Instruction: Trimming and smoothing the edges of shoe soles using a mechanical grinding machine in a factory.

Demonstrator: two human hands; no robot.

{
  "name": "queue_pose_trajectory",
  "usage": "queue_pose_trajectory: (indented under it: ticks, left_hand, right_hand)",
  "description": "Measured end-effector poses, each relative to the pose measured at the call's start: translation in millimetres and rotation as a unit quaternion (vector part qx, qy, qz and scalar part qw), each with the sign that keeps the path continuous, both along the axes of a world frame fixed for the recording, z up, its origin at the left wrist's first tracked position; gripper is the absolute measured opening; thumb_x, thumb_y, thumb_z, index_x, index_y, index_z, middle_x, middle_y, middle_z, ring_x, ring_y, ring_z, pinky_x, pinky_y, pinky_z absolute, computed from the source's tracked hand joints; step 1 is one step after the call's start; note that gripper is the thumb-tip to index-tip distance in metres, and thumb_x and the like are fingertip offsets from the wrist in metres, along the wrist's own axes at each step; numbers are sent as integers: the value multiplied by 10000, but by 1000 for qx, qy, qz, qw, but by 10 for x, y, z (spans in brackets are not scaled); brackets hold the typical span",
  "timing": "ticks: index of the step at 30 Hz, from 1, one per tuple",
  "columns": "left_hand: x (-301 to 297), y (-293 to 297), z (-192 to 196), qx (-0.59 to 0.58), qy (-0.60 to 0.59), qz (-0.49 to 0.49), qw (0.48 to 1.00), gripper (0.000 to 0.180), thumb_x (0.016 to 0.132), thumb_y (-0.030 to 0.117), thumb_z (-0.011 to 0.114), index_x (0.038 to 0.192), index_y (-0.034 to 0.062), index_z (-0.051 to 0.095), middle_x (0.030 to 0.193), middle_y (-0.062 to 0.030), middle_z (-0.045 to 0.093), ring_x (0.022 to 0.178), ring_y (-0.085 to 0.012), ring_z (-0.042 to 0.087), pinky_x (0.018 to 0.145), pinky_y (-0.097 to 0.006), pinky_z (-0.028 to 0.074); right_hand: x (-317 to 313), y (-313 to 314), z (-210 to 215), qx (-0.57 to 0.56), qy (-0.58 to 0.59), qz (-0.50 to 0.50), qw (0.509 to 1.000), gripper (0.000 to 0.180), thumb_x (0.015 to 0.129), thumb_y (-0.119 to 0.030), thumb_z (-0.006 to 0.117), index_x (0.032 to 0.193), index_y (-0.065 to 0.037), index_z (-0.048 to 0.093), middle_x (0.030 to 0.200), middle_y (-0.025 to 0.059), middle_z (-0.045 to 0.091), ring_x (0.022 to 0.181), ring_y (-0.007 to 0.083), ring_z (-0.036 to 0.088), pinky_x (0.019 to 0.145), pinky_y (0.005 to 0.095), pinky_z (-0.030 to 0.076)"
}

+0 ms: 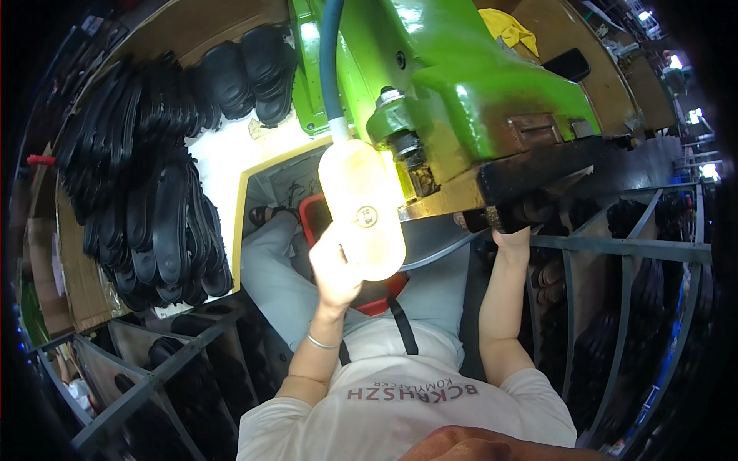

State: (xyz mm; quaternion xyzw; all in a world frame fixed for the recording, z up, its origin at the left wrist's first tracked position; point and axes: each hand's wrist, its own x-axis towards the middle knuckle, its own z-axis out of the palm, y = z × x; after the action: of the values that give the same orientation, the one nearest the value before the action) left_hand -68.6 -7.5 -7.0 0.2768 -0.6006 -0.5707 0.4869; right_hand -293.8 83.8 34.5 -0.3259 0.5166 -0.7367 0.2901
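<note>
Soles [154, 223] stacked left; left grip [336, 269] clamped on bottle [363, 207], right grip [511, 230] under green press [461, 84], closure hidden

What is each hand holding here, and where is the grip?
Left hand grips the translucent plastic bottle at its lower side; right hand reaches under the green machine, hold unclear.
</note>
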Motion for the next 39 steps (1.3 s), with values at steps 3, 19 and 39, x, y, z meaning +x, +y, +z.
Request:
queue_pose_trajectory:
  ticks: [3, 19, 39]
  left_hand:
    - [210, -165, 132, 124, 52, -59, 989, 211, 757, -23, 669, 955, -62, 605, 895, -86, 642, 819, -131, 605, 765, -261, 489]
    - [-7, 9, 123, -130, -155, -35, 979, 280, 701, 39, 727, 941, -28, 600, 880, -86, 619, 753, -146, 578, 697, -254, 469]
    - [260, -185, 222, 26, -94, -109, 989, 183, 749, -4, 671, 916, -36, 603, 813, -76, 645, 710, -93, 584, 663, -232, 480]
  right_hand:
    - [138, -92, -128, -26, -29, 57, 998, 285, 820, -51, 579, 1089, 39, 557, 1035, 53, 598, 928, 110, 540, 847, 244, 404]
    - [-108, 21, 41, -3, 21, -82, 996, 268, 818, -32, 568, 1071, 55, 564, 980, 85, 622, 839, 108, 582, 725, 209, 452]
    - [215, -50, -20, -8, -8, -73, 997, 181, 824, -9, 559, 993, 55, 572, 910, 61, 622, 777, 84, 571, 715, 210, 451]
